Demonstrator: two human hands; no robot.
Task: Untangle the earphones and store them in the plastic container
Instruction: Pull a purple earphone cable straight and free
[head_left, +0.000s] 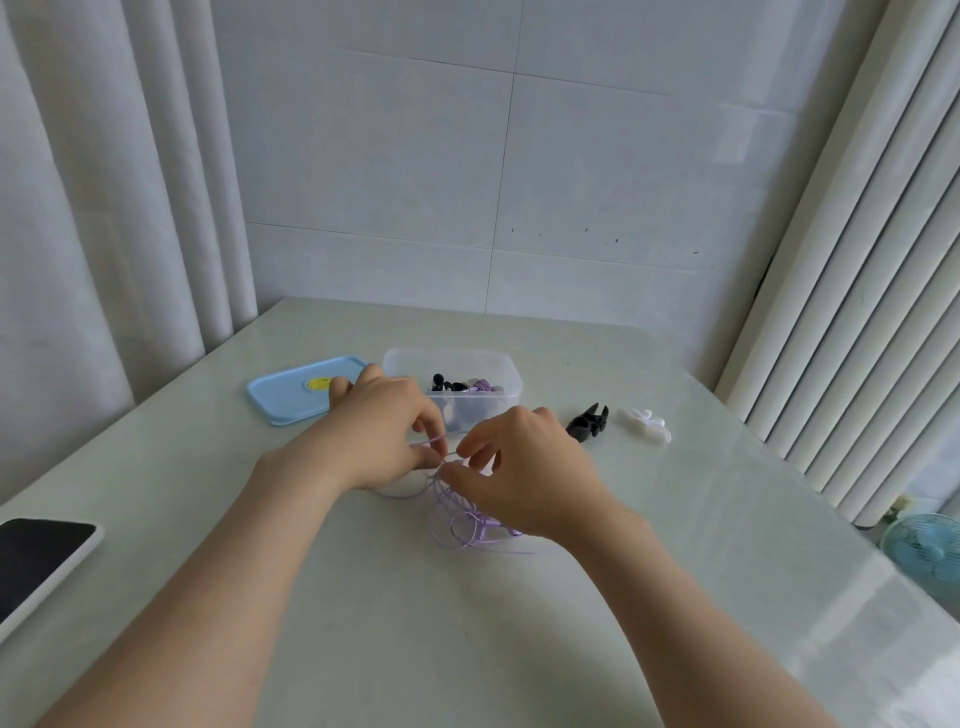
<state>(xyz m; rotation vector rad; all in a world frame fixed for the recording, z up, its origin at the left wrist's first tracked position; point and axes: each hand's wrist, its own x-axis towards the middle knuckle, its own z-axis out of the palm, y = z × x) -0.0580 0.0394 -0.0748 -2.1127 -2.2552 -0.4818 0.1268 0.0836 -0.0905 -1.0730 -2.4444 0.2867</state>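
Lilac earphones (470, 525), one pair, thin round cord, lying in a loose snarl of loops on the pale glossy table (363, 623), just in front of the plastic container (501, 366). Handling, as judged: very light, limp, no stiffness to hold a shape; cord likely smooth and inclined to slip through a loose pinch; joints at the earbuds and plug probably the weak points, so better not tugged. Left hand (382, 426): thumb and forefinger pinched on a raised strand near the top of the tangle, remaining fingers curled. Right hand (524, 470): thumb and forefinger closed on a neighbouring strand just beside the left pinch, other fingers loosely bent over the heap. Recommended hold: at a crossing, one strand per hand, drawing loops apart gently rather than pulling an end. Container: clear, open, already holding dark and lilac items whose kind cannot be told. Blue lid (296, 392): lying flat to the left of the container. Black clip (587, 423) and white clip (644, 423): on the table right of the container, apart from the cord. Storage step not yet begun.
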